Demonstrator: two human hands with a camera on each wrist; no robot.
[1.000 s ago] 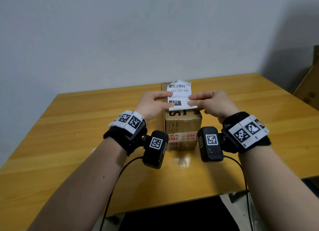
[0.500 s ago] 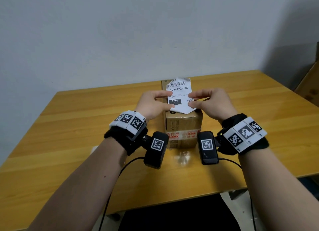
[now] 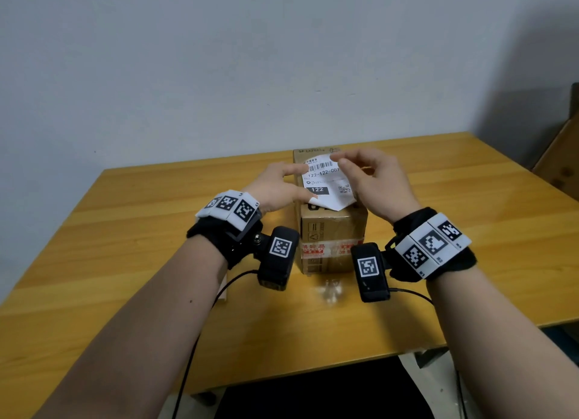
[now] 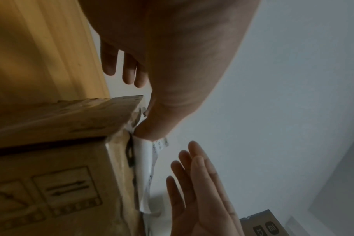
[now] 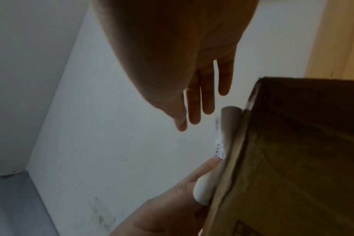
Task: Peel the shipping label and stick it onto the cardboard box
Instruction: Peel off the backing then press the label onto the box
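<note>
A brown cardboard box stands mid-table, its side also filling the left wrist view and the right wrist view. The white shipping label lies on the box top, its near corner curling up. My left hand touches the label's left edge with straight index finger and thumb; the thumb presses the label against the box. My right hand hovers at the label's far right corner. Its fingers are straight and apart from the label.
The box sits on a wooden table against a pale wall. A white slip peeks out under my left forearm. A cardboard piece leans beyond the table's right end. Another box shows low in the left wrist view.
The label has gone from being held up between both hands to lying on the box top. My right hand has let go of its right edge and moved to the far corner.
</note>
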